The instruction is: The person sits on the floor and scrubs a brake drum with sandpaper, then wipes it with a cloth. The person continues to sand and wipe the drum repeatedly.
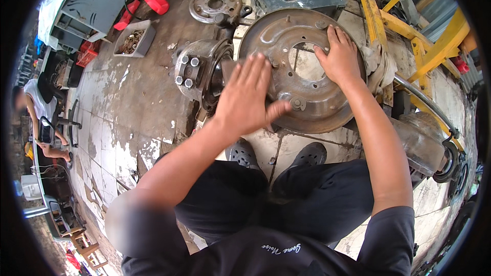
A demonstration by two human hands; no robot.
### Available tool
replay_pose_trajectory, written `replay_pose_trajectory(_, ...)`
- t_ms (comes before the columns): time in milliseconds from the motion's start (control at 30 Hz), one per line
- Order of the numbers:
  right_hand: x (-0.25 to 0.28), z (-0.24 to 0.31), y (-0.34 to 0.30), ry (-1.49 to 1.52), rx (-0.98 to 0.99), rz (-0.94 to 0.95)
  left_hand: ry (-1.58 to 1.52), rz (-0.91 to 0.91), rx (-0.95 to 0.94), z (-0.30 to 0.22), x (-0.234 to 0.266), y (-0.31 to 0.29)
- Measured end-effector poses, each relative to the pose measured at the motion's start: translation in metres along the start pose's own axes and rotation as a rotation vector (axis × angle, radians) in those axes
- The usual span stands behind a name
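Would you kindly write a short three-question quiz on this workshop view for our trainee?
1. True or false: the right hand lies on the right part of the round metal plate.
2. What colour is the metal frame at the upper right? (a) blue (b) yellow (c) green
3. How many shiny bolt heads show on the rounded metal housing left of the plate?

Key: 1. True. 2. (b). 3. Four.
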State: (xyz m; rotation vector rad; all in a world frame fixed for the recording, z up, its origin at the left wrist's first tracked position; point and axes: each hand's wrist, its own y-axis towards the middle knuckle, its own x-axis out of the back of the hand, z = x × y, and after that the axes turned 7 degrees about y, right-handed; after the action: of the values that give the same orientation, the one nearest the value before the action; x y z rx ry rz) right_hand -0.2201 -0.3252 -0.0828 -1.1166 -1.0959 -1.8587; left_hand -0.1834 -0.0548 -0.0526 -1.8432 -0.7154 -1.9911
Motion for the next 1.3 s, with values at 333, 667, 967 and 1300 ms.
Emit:
replay_pose_trajectory(333, -0.002, 0.0, 0.002, 0.002, 0.018, -0.021, -0.071, -0.047, 0.01, 0.024, -0.002, 0.013)
replay_pose_trajectory(667, 0.0, -0.002, 0.002, 0.013, 0.027, -0.032, 0.014, -0.027, -0.021, 0.011, -0.003, 0.006)
replay_pose_trajectory(967, -0.002, -0.002, 0.002, 0.011, 0.032, -0.038, 0.016, -0.052, 0.024, 0.007, -0.003, 0.006)
replay_pose_trajectory(1300, -0.004, -0.007, 0.003, -0.005, 0.025, -0.026, 0.042, -0.008, -0.03, -0.002, -0.002, -0.005)
